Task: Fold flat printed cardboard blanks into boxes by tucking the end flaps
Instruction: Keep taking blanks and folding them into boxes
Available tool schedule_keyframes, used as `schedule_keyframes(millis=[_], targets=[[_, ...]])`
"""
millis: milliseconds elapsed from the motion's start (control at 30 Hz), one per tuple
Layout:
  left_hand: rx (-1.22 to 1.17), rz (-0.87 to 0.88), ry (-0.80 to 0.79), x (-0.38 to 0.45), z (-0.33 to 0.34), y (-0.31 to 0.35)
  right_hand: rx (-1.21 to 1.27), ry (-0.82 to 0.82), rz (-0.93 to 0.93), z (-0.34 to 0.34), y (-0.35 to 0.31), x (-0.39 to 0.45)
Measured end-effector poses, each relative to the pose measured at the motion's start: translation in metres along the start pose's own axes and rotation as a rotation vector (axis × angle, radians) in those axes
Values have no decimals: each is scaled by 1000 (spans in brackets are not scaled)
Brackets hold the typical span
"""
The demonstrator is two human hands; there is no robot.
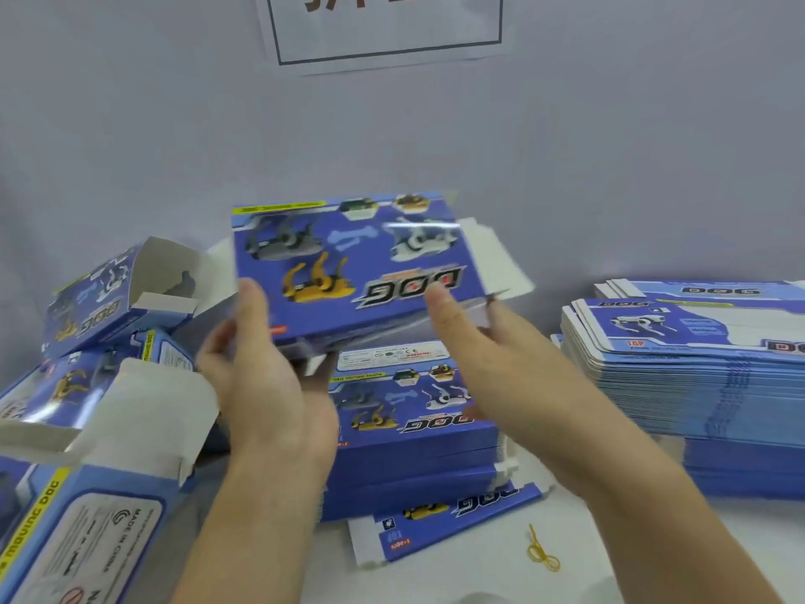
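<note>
Both hands (261, 377) (483, 342) at blank's (357, 268) edges (raised)

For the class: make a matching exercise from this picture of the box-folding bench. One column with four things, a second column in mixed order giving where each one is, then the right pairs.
Things
1. Held blank
2. Tall stack of flat blanks
3. Yellow rubber band
4. Folded boxes with open end flaps

Places
A. On the white table near the right forearm
B. At the right edge of the table
C. Piled at the left
D. Raised between the left hand and right hand

Pairs: 1-D, 2-B, 3-A, 4-C
</note>
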State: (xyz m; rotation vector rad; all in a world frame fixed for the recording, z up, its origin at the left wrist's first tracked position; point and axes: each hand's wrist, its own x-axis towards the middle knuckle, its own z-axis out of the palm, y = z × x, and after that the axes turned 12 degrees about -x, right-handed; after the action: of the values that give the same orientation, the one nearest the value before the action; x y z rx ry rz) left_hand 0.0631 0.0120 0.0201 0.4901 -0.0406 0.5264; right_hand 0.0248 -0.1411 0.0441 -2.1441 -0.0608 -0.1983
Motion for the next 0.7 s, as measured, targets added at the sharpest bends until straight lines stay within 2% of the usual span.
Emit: schedule_keyframes(millis=[100,167,233,267,333,433,500,533,700], targets=[[95,-253,-202,-10,5,-13,513,183,38,4,10,14],[174,-361,-338,-15,7,-16,772,309,61,0,22,21],[388,-389,-478,-17,5,-18,857,403,14,-5,34,25],[481,-397,-499,-18,3,-19,852,413,-19,-7,38,26],[473,-398,-454,-17,3,-21,795,373,-84,-10,44,27],[200,-353,-250,-15,4,-22,700,219,-217,-8,44,27],[189,-313,-87,-11,2,-21,645,177,-284,-3,43,27],[218,-300,-56,-8,0,-21,631,178,-302,0,42,27],[262,-273,-162,-16,6,-26,773,316,-329,0,41,31]])
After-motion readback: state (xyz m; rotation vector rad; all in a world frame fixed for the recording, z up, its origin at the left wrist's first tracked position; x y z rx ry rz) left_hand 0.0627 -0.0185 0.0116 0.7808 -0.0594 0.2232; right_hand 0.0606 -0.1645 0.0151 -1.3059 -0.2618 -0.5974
